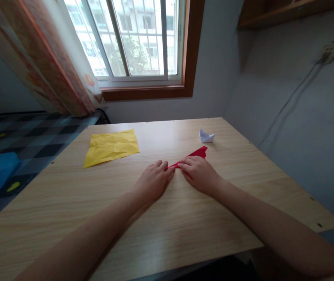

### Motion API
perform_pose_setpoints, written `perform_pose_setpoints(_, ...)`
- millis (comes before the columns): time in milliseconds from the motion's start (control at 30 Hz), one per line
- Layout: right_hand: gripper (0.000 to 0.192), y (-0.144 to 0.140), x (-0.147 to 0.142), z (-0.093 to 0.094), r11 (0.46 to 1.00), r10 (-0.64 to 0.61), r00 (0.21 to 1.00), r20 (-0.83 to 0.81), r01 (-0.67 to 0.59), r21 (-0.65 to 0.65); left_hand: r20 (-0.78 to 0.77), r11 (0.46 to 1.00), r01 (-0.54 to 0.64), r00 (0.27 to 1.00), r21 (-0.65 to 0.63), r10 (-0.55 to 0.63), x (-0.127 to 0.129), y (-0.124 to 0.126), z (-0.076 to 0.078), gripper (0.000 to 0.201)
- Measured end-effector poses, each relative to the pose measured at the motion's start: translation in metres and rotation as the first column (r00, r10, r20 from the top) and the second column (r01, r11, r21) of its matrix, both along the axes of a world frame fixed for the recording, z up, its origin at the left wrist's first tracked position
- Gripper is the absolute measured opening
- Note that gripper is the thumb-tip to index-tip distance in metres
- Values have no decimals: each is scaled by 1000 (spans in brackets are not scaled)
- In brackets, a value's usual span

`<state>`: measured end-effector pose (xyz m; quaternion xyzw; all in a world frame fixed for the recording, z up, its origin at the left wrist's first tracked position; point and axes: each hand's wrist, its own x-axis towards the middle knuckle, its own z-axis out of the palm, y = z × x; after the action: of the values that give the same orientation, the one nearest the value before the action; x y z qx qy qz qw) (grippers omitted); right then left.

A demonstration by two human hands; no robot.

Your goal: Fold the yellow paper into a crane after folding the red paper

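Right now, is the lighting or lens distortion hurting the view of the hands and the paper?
Head view: the window is overexposed, the walls dim; both hands and the red paper stay sharp and evenly lit; wide-angle bending curves the window frame and stretches the table edges.

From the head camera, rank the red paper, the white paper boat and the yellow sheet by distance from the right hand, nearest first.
1. Red paper: under the right hand fingertips, touching.
2. White paper boat: beyond the hand, slightly right, toward the wall.
3. Yellow sheet: far left, past the left hand.
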<state>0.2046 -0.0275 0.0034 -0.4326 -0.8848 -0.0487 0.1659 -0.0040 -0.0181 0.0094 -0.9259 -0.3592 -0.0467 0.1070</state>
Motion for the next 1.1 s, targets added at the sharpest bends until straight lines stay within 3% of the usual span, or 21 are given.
perform_pose_setpoints(167, 32, 0, -4, -8, 999, 21, 1000, -4, -21, -43, 9, 999, 29, 1000, -22, -29, -2, 2, 2, 29)
perform_pose_setpoints(300, 33, 0, -2, -7, 996, 12, 1000, -11, -13, -84, -78, 1000, 9, 997, -24, -11, 2, -1, 4, 23)
perform_pose_setpoints(533, 32, 0, -2, -5, 992, -10, 1000, -1, 10, -129, -275, 977, -179, 939, 120, 206, 28, -30, 2, 30)
perform_pose_setpoints(767, 33, 0, -2, -4, 991, -4, 1000, -31, 0, -134, -196, 940, -298, 924, 167, 328, 26, -40, -9, 36)
perform_pose_setpoints(933, 33, 1, 0, -6, 991, -1, 1000, -21, -2, -130, -184, 926, -311, 918, 215, 351, 19, -41, -18, 36)
perform_pose_setpoints(1100, 33, 2, 0, -6, 992, -4, 1000, -16, 2, -130, -194, 929, -328, 913, 174, 359, 22, -43, -9, 28)
